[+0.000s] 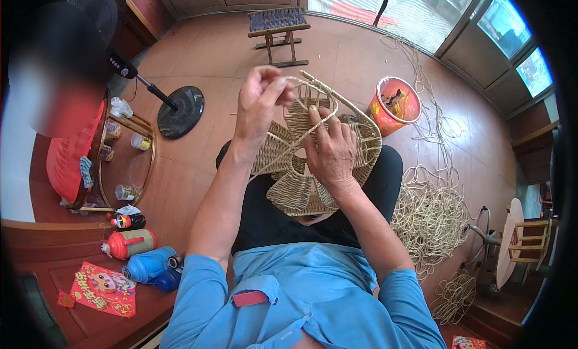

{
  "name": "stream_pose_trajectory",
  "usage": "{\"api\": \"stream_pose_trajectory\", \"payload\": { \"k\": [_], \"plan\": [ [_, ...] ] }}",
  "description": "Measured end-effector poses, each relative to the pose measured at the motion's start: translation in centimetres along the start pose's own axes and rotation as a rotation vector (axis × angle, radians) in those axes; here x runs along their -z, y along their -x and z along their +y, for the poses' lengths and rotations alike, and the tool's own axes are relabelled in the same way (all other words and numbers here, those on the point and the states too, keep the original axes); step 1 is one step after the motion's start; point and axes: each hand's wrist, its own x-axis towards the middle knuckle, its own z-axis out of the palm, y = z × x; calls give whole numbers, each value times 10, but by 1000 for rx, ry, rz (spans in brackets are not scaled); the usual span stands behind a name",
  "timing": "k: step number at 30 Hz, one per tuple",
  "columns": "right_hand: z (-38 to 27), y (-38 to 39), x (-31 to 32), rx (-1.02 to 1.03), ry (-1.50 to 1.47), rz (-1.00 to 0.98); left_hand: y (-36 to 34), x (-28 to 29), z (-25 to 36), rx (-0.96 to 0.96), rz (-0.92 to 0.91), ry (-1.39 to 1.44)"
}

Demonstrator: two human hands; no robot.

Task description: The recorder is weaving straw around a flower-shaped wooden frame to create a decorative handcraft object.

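Note:
A straw-coloured woven piece [283, 150], made of several rounded panels around openings, rests on my lap over dark trousers. My left hand [265, 96] is raised at its upper left, thumb and fingers closed on a strand of twisted straw cord [295, 80] that runs toward the rim. My right hand [331, 147] lies over the middle-right of the weave, its bent fingers gripping the piece near a looped strand at the upper panel; part of what lies under that hand is hidden.
Ahead stands a folding stool [277, 21]; to the right, a red bucket [385, 114], heaped cord [421, 228] and a wooden stool [515, 243]. At left are a fan base [180, 112], an oval side table [147, 174], thermoses [129, 243] and red paper decorations [102, 289].

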Motion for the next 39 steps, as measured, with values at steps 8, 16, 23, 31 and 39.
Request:
{"api": "stream_pose_trajectory", "payload": {
  "k": [8, 16, 23, 31, 39],
  "plan": [
    [-15, -3, 8, -58, 60, -207, -32, -39, 2, -26, -261, -253],
    [-7, -9, 6, -73, -22, -194, -11, -24, -6, -229, -18, -932],
    [-10, -8, 5, -99, -41, -175, -19, -4, -16, 38, -207, -642],
    [-8, -6, 2, -90, -42, -137, -19, 9, -31, 169, -262, -290],
    [-6, -5, 0, -97, -69, -106, -10, -2, -20, 182, -130, -394]
  ]
}}
